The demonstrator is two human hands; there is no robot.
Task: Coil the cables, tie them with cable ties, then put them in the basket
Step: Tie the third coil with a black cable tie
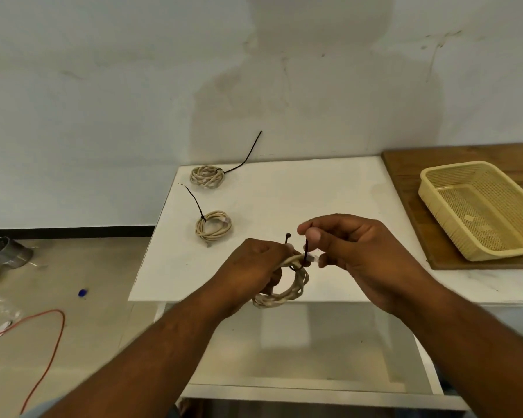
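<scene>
While the left hand (255, 263) gripped the beige coiled cable (284, 294) over the white counter's (284, 200) front edge, the right hand's (363, 251) fingers (314, 235) pinched the thin black cable tie (306, 250) looped round it.

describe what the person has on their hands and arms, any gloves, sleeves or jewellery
Both the left hand and right hand are bare: no gloves, rings or watch. Both forearms are uncovered to the picture's bottom edge, with no sleeve in view.

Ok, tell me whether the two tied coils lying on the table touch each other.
Apart. The head view shows a strip of bare white table between the far coil and the near coil.
</scene>
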